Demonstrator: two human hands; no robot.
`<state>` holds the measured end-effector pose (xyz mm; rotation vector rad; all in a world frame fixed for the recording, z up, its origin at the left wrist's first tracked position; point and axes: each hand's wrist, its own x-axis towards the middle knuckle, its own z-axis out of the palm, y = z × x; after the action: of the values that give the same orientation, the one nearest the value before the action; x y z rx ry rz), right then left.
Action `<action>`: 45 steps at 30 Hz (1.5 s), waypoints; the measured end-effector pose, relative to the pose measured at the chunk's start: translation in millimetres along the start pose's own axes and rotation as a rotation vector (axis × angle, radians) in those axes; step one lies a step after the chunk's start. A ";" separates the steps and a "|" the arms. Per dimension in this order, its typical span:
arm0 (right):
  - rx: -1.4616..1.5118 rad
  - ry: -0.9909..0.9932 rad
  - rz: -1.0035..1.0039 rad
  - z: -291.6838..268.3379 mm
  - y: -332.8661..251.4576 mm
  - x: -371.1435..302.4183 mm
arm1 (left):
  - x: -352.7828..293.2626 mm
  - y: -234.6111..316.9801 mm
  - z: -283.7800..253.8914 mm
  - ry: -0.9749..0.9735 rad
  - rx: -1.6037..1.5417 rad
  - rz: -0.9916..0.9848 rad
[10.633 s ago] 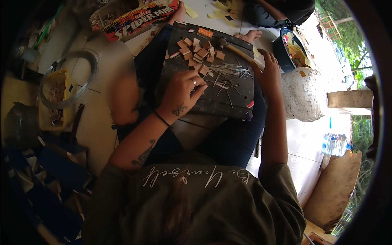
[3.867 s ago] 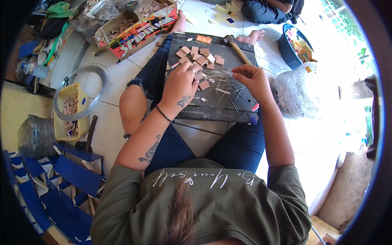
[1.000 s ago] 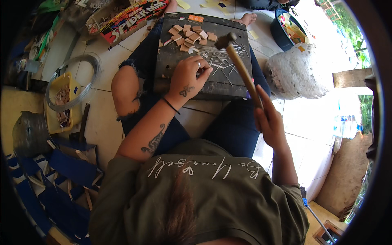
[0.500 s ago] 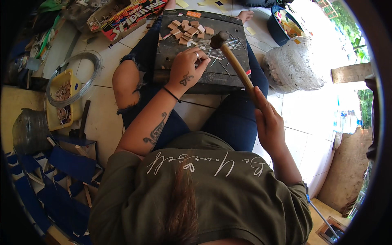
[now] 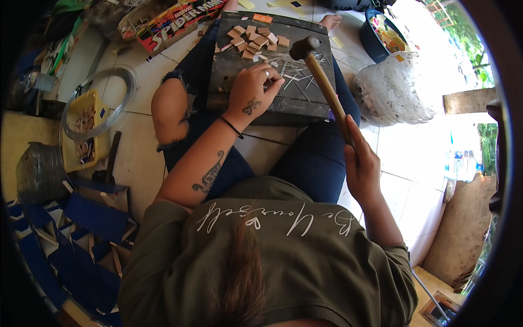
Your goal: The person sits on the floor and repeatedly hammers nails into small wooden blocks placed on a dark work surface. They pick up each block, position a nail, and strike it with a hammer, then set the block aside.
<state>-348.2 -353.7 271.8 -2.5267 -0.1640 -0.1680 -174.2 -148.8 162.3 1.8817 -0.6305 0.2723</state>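
My right hand (image 5: 362, 163) is wrapped round the wooden handle of a hammer (image 5: 328, 92). Its dark metal head is raised over the right side of a low black work table (image 5: 229, 65). At the table's near part my left hand (image 5: 256, 87) is closed, thumb and fingers pinched together. What those fingers hold, if anything, is hidden by the hand. Several small brown wooden blocks (image 5: 253, 39) lie in a loose pile beyond my left hand. Thin metal wire pieces (image 5: 297, 71) are scattered on the tabletop to the right of that hand.
A yellow basket (image 5: 101, 109) of small pieces stands at left with a wire coil (image 5: 131, 87) over its edge. Blue panels (image 5: 98, 218) are heaped at lower left. A dark blue tub (image 5: 372, 43), a whitish sack-like bundle (image 5: 389, 90) and a printed box (image 5: 174, 27) surround the table.
The hammer has shifted slightly right, its head turning a little. My left hand stays closed near the same spot on the table. The whole view has shifted slightly.
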 end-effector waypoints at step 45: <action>0.035 0.013 0.033 5.5 -20.2 -22.1 | -26.0 11.9 3.6 0.141 0.045 0.092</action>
<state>-372.6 -335.8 275.1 -2.4913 -0.1194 -0.1675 -202.6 -147.7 158.2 1.8600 -0.6196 0.4778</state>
